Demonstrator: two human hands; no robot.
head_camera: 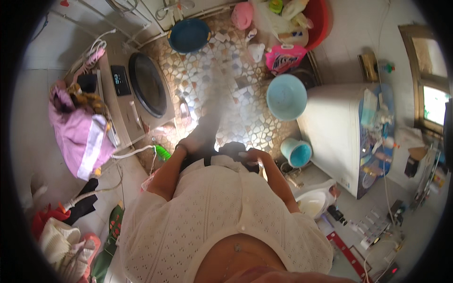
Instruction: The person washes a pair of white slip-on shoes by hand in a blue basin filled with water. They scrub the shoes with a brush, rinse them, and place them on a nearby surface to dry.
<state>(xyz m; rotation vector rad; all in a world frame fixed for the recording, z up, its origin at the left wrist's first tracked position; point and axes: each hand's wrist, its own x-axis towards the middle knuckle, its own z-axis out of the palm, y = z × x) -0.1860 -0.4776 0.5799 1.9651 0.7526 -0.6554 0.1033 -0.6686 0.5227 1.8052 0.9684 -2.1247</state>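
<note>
My left hand [192,142] is low in front of me, blurred against dark cloth at my left thigh. Whether its fingers grip the cloth is unclear. My right hand [252,155] lies against the dark trousers [233,150] by my right hip, its fingers partly hidden. A cream openwork knit top [219,205] covers the trousers' waist. On my left stands a front-loading washing machine [136,93] with its dark round door [148,85] closed and its display lit. Pinkish-purple clothing [79,131] is heaped on top of it.
A light-blue basin [286,97] and a blue bucket [296,152] stand right, beside a white cabinet-like appliance [329,131]. Ahead are a dark-blue basin [189,35], a pink detergent bag [286,58] and a red tub [320,24] on the pebble-patterned floor [226,70]. A hose [134,152] runs left.
</note>
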